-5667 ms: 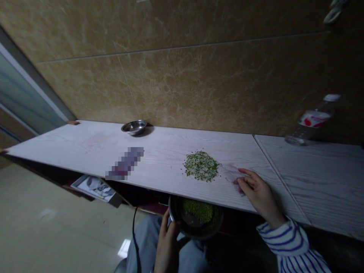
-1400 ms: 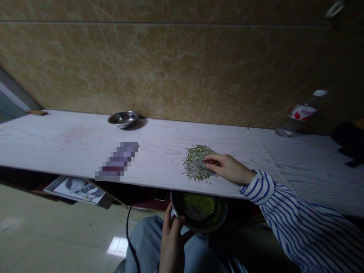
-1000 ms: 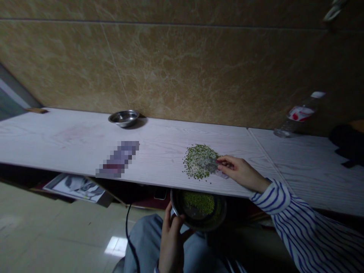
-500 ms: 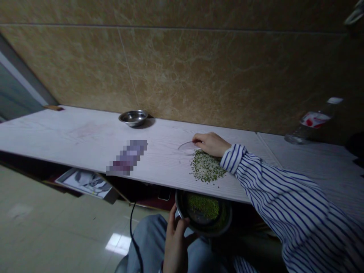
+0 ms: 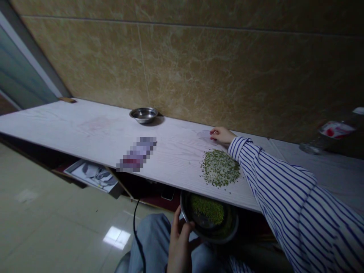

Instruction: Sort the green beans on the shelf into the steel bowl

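Beyond a pile of green beans mixed with white grains [image 5: 219,168], my right hand [image 5: 223,135] pinches a thin, clear plastic piece with a curved edge [image 5: 203,134]. The piece is close to the tabletop; I cannot tell whether it touches. Below the table's front edge, my left hand [image 5: 180,237] grips the left rim of a metal bowl [image 5: 231,232]. Green beans [image 5: 209,210] lie in that bowl, which is partly under the tabletop above my lap.
A small steel bowl [image 5: 143,115] stands near the wall. Left of the pile, a blurred-out flat item [image 5: 136,155] lies at the table's front. A plastic bottle [image 5: 331,132] stands at right. Beneath the tabletop [image 5: 176,151] are an open drawer [image 5: 92,176] and a phone [image 5: 167,194].
My right hand has moved back from the pile toward the wall with the clear plastic piece, uncovering the pile's far edge. My left hand stays on the bowl. The view has shifted slightly.
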A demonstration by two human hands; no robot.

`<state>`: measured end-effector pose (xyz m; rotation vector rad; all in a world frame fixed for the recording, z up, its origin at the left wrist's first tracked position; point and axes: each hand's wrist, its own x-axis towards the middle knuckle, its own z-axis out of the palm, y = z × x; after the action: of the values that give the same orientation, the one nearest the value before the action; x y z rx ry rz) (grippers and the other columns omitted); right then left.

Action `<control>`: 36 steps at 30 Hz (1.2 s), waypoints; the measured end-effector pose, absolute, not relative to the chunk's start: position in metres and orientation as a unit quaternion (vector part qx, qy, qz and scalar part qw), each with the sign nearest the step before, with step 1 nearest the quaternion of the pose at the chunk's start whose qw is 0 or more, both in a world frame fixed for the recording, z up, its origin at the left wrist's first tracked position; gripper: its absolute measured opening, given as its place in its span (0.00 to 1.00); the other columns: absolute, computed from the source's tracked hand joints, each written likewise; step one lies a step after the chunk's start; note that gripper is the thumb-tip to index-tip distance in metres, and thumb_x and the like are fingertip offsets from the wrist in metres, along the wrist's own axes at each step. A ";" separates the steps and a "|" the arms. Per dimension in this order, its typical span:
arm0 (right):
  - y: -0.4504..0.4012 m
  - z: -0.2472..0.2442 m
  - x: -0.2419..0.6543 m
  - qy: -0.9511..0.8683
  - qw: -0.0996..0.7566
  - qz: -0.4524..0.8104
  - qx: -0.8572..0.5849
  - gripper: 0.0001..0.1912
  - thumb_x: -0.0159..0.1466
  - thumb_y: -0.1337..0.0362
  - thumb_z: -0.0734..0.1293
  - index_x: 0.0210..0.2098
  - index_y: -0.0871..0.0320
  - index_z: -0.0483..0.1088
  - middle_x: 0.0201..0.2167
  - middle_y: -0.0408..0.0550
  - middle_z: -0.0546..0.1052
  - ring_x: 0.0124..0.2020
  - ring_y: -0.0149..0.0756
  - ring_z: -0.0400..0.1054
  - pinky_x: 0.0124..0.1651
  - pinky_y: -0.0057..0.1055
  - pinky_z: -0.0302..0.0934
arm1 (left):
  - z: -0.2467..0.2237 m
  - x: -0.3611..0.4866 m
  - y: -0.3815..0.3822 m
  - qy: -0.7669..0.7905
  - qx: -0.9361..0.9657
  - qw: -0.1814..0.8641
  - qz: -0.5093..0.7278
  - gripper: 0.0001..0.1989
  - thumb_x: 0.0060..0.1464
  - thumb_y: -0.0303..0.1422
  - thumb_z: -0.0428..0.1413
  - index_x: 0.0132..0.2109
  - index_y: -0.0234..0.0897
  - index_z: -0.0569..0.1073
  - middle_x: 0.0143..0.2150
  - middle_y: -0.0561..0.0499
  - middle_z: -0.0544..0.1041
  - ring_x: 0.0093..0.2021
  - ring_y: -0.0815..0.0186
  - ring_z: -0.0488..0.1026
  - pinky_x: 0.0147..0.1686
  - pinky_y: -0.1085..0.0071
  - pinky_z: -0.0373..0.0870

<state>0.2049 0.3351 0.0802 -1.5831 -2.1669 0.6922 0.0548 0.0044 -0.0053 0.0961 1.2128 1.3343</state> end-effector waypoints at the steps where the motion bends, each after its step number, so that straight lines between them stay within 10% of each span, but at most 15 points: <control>1: 0.336 0.078 0.207 -0.760 0.187 0.258 -0.567 0.07 0.58 0.71 0.65 0.37 0.62 0.69 0.26 0.48 0.77 0.24 0.30 0.69 0.29 0.25 0.62 | -0.005 0.055 0.005 0.529 0.042 0.618 0.580 0.33 0.47 0.32 0.53 0.61 0.42 0.58 0.50 0.43 0.70 0.43 0.62 0.67 0.35 0.67 0.69; 36: 0.264 0.088 0.165 -0.825 0.046 0.428 -0.366 0.12 0.56 0.66 0.66 0.39 0.63 0.71 0.28 0.45 0.77 0.30 0.30 0.69 0.36 0.28 0.62 | -0.002 0.055 -0.001 0.499 0.071 0.632 0.588 0.33 0.50 0.35 0.53 0.63 0.44 0.54 0.47 0.44 0.70 0.49 0.58 0.66 0.36 0.66 0.70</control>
<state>0.1652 0.2643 0.0877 -1.1177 -2.5176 1.3067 0.0554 -0.0008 -0.0021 0.1628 1.1413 1.3463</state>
